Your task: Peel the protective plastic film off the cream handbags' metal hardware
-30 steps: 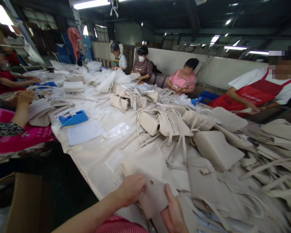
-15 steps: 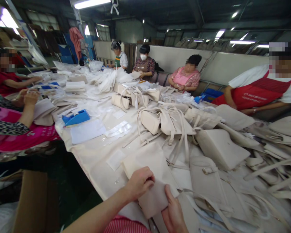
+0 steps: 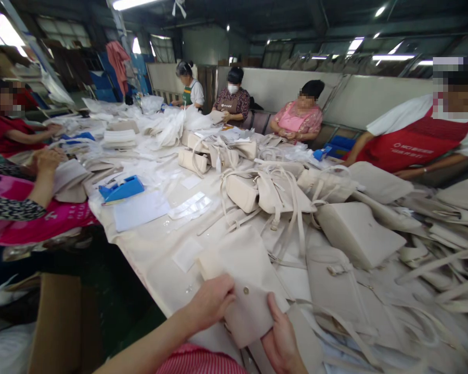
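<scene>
A beige bag (image 3: 253,265) lies in front of me, its flap toward my body and a small round metal stud showing on it. My left hand (image 3: 214,298) is closed at the left edge of the flap, fingers curled together. Along the right edge, my right hand (image 3: 281,330) grips the flap with the thumb on top and the fingers below. Beyond the bag sit more beige bags (image 3: 284,195) with straps. A small white sheet (image 3: 187,254) rests left of the bag.
A blue tape dispenser (image 3: 121,189) and white paper (image 3: 140,210) lie to the left. Piled bags and straps (image 3: 398,311) cover the right side. Several people stand or sit around the table (image 3: 140,249). A cardboard box (image 3: 56,322) is at the lower left.
My left hand has moved left and slightly down, uncovering the round stud on the flap. My right hand stays at the flap's right edge.
</scene>
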The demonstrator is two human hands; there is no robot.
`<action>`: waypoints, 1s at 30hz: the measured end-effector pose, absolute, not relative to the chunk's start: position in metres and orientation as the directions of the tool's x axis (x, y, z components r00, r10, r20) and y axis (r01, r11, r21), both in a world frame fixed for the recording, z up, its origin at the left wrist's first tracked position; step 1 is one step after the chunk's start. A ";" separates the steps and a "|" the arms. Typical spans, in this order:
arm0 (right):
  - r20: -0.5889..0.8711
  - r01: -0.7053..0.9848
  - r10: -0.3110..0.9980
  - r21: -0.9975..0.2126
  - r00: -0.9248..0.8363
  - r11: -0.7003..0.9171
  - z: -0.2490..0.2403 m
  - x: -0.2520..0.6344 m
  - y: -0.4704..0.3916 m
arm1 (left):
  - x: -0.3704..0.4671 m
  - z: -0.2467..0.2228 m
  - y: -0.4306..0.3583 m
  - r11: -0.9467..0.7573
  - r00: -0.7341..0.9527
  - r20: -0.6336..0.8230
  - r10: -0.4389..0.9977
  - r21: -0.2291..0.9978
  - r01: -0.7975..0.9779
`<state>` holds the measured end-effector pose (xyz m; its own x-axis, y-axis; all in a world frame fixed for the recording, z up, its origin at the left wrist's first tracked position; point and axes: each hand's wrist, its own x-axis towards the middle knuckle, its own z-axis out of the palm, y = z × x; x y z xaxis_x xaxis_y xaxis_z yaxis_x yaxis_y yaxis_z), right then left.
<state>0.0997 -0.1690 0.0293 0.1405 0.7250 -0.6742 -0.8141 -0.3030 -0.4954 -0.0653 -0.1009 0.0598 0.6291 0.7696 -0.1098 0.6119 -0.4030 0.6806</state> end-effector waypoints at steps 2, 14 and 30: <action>-0.663 -0.800 0.735 -0.514 0.140 -0.311 0.029 0.100 -0.169 | -0.059 0.060 -0.099 -0.326 0.589 -0.026 0.808 0.812 0.484; -0.649 -0.777 0.739 -0.556 0.184 -0.295 0.021 0.102 -0.169 | -0.041 0.056 -0.082 -0.502 0.696 -0.011 0.718 0.684 0.529; -0.696 -0.793 0.716 -0.468 0.058 -0.391 0.044 0.112 -0.159 | -0.142 0.037 -0.124 -0.464 0.495 -0.517 0.698 0.199 0.863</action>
<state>0.1120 -0.1594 0.0442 0.0580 0.7155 -0.6962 -0.7926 -0.3910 -0.4678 -0.1421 -0.1239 0.0370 0.4948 0.6984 -0.5172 0.8631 -0.4641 0.1991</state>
